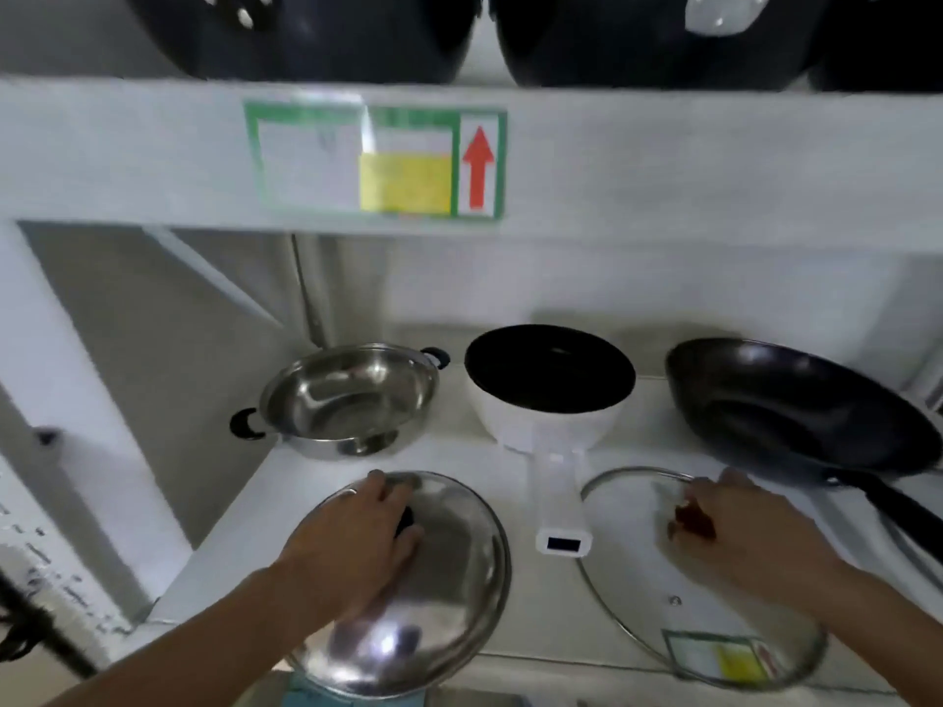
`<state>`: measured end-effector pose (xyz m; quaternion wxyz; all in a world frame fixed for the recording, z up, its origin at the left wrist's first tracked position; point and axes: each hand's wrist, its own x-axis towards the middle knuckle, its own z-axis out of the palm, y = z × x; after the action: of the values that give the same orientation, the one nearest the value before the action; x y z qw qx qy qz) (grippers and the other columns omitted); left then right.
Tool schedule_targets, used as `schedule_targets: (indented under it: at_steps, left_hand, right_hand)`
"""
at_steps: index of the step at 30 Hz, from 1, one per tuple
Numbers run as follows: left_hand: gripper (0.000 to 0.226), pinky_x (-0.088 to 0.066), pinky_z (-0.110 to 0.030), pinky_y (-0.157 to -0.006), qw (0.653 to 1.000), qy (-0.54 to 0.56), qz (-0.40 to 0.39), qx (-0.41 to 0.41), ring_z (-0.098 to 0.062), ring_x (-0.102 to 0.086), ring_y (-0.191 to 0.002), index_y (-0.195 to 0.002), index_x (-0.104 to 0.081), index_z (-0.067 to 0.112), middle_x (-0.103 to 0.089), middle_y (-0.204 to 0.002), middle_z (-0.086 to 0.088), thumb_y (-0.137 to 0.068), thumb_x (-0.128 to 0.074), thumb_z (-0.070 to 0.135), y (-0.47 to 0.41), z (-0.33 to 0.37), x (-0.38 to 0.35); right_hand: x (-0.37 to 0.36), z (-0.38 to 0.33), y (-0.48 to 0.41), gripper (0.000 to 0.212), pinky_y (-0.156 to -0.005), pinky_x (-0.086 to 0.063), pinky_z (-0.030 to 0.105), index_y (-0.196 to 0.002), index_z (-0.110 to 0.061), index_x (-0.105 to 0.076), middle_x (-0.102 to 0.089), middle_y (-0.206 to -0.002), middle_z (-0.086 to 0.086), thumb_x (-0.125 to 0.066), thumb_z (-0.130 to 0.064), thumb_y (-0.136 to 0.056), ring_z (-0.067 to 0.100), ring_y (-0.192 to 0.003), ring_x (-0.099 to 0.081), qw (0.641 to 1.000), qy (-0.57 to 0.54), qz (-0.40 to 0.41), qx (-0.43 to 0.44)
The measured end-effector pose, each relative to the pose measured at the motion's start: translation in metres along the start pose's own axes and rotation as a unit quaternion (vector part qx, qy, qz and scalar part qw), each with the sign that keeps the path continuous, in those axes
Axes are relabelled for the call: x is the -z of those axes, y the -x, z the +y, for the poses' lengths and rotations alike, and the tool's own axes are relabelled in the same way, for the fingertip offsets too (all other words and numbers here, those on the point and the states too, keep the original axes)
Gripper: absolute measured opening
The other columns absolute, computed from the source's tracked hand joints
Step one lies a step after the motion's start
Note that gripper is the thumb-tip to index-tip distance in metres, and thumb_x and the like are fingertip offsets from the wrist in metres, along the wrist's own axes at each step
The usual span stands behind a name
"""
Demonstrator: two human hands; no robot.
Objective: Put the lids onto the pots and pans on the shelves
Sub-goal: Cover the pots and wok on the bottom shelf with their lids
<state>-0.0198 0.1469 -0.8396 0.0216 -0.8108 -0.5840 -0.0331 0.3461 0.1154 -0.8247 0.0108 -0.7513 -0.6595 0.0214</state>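
Observation:
A steel lid (449, 579) lies at the shelf's front left, and my left hand (357, 543) is closed over its black knob. A glass lid (627, 543) lies at the front right; my right hand (740, 528) grips its reddish-brown knob. Behind them stand a steel pot (347, 395) with two black handles, a white saucepan (548, 385) with a dark inside and a long white handle, and a black frying pan (796, 405). All three are uncovered.
The white shelf (459, 456) holds everything; its front edge runs just below the lids. A shelf beam with a green label (377, 160) crosses overhead, with dark woks (306, 33) on top. A diagonal brace and post stand at the left.

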Motion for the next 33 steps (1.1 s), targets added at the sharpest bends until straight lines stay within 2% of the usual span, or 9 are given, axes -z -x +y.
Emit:
schedule_targets:
  at_steps: [4,8,10,13,16,19,25,29,33]
  left_hand:
    - [0.042,-0.049,-0.031,-0.081,0.998,-0.024,0.052,-0.027,-0.020,-0.063,-0.093,-0.131,-0.046,0.025,-0.049,-0.118,-0.001,-0.099,-0.030,0.046,0.005,0.001,-0.014]
    - [0.040,-0.040,-0.022,-0.070,0.997,-0.005,0.050,-0.050,-0.014,-0.049,-0.074,-0.124,-0.047,0.028,-0.044,-0.100,0.005,-0.098,-0.025,0.050,0.019,-0.006,-0.006]
    - [0.055,-0.045,-0.024,-0.072,0.996,0.018,0.054,-0.070,-0.011,-0.056,-0.076,-0.115,-0.048,0.035,-0.044,-0.094,0.010,-0.089,-0.012,0.066,0.031,-0.019,0.011]
    - [0.077,-0.051,-0.031,-0.082,0.995,0.055,0.061,-0.064,-0.007,-0.062,-0.085,-0.105,-0.052,0.040,-0.055,-0.095,0.015,-0.071,0.003,0.083,0.033,-0.054,0.047]
    - [0.067,-0.053,-0.041,-0.084,0.991,0.067,0.116,-0.029,-0.018,-0.065,-0.086,-0.100,-0.057,0.041,-0.064,-0.093,0.005,-0.074,-0.014,0.085,0.005,-0.092,0.083]
    - [0.043,-0.051,-0.042,-0.089,0.989,0.031,0.146,0.019,-0.033,-0.064,-0.097,-0.111,-0.060,0.032,-0.066,-0.105,-0.010,-0.090,-0.036,0.060,-0.047,-0.116,0.099]
    - [0.035,-0.045,-0.042,-0.096,0.986,0.011,0.145,0.080,-0.042,-0.057,-0.110,-0.121,-0.060,0.013,-0.061,-0.113,-0.026,-0.096,-0.049,0.035,-0.154,-0.132,0.071]
    - [0.037,-0.048,-0.044,-0.094,0.987,-0.016,0.138,0.083,-0.045,-0.060,-0.106,-0.123,-0.056,0.012,-0.062,-0.116,-0.027,-0.097,-0.043,0.036,-0.193,-0.137,0.040]
    - [0.038,-0.046,-0.045,-0.097,0.990,0.002,0.107,0.097,-0.047,-0.058,-0.111,-0.124,-0.052,0.015,-0.058,-0.120,-0.028,-0.097,-0.041,0.038,-0.206,-0.139,0.023]
  right_hand:
    - [-0.013,0.003,0.009,0.032,-0.075,-0.049,0.031,-0.110,-0.023,-0.063,-0.062,-0.091,-0.006,-0.057,-0.044,-0.088,0.018,-0.084,-0.062,0.996,-0.057,0.065,0.024]
    - [-0.003,0.021,0.022,0.028,-0.070,-0.044,0.024,-0.104,-0.040,-0.057,-0.066,-0.090,-0.011,-0.067,-0.050,-0.081,0.011,-0.087,-0.064,0.996,-0.063,0.043,0.041]
    - [0.021,0.030,0.035,0.032,-0.069,-0.049,0.027,-0.086,-0.043,-0.058,-0.071,-0.081,-0.012,-0.068,-0.069,-0.069,0.005,-0.079,-0.066,0.993,-0.098,0.048,0.037]
    - [0.066,0.032,0.055,0.068,-0.064,-0.052,0.026,-0.093,-0.054,-0.061,-0.069,-0.089,-0.027,-0.039,-0.100,-0.047,0.000,-0.082,-0.065,0.982,-0.150,0.112,0.028]
    - [0.108,0.003,0.055,0.042,-0.057,-0.051,0.016,-0.087,-0.068,-0.060,-0.065,-0.090,-0.040,-0.050,-0.092,-0.055,0.004,-0.076,-0.068,0.963,-0.197,0.178,0.055]
    - [0.135,-0.029,0.005,0.020,-0.078,-0.048,0.031,-0.092,-0.042,-0.072,-0.071,-0.089,-0.017,-0.071,-0.054,-0.076,0.018,-0.094,-0.066,0.958,-0.213,0.178,0.077]
    - [0.121,-0.093,-0.132,0.052,-0.085,-0.044,0.028,-0.117,-0.018,-0.071,-0.066,-0.126,0.005,-0.074,-0.046,-0.074,0.027,-0.114,-0.060,0.972,-0.173,0.155,0.044]
    - [0.104,-0.119,-0.175,0.043,-0.091,-0.050,0.036,-0.114,-0.007,-0.068,-0.068,-0.118,0.015,-0.070,-0.035,-0.082,0.034,-0.111,-0.060,0.975,-0.161,0.153,0.025]
    - [0.090,-0.126,-0.199,0.032,-0.073,-0.045,0.033,-0.098,-0.005,-0.066,-0.066,-0.097,0.013,-0.066,-0.034,-0.084,0.033,-0.097,-0.062,0.979,-0.142,0.141,0.031]
